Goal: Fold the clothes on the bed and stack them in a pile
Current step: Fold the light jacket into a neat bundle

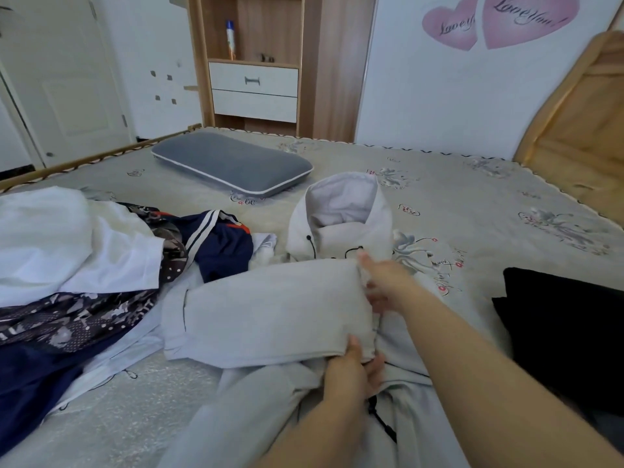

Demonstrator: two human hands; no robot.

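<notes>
Mid-frame, both hands pinch the grey hoodie (270, 309): left hand (351, 373) at its near corner, right hand (385, 282) its far one.

Pale grey hoodie (270, 312) with black drawstrings; at nine o'clock, a white garment (67, 244), a navy one with white stripes (219, 241), and a brown-grey camouflage print (67, 319). Black clothing (560, 329) at three o'clock; slate-blue pillow (233, 163), white-piped.

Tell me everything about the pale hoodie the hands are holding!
The pale grey hoodie looks like soft cotton, with dark drawcords. It lies mid-bed, hood open toward the pillow, one side folded over its body. The left hand pinches the fold's near corner; the right hand grips its far corner.
</notes>
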